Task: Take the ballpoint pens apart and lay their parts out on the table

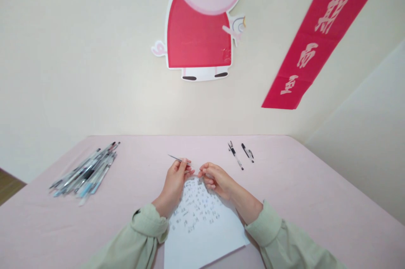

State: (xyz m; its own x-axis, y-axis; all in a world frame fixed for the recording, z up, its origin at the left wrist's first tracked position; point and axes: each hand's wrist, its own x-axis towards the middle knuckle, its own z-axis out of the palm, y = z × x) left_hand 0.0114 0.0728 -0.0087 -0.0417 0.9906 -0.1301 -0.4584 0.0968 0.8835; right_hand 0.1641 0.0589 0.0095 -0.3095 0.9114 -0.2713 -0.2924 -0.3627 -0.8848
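Note:
My left hand (177,176) is closed round a thin pen refill (175,158), whose dark end points up and to the left. A pale, slim piece also shows between its fingers, too small to make out. Just to the right, my right hand (217,179) has its fingers pinched together. Whatever they hold is hidden or too small to name. The two hands are close but apart, above the top edge of a white sheet of paper (202,246) covered in handwritten characters on its upper half.
A heap of many pens (91,172) lies at the left of the pink-covered table (136,151). At the right back lie a long pen (236,155) and shorter black pen parts (247,152). A cartoon pig cutout (199,33) and a red banner (316,37) hang on the wall behind.

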